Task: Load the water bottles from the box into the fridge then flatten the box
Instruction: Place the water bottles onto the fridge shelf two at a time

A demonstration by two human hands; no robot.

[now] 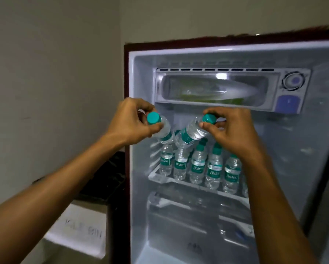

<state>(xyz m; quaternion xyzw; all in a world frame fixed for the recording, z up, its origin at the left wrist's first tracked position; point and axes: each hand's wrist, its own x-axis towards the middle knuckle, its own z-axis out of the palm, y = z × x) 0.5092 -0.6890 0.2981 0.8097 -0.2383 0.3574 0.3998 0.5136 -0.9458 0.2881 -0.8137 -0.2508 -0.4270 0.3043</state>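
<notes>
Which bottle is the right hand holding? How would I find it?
Look inside the open fridge, just under the freezer box. The right hand pinches the green cap of a bottle. Unlike the upright shelf bottles, it hangs tilted above them.

Two bare forearms, no sleeves, watch, bracelet or rings in sight, ending in a left hand and a right hand with short, plain nails, lean wrists and a faint sheen along each arm.
</notes>
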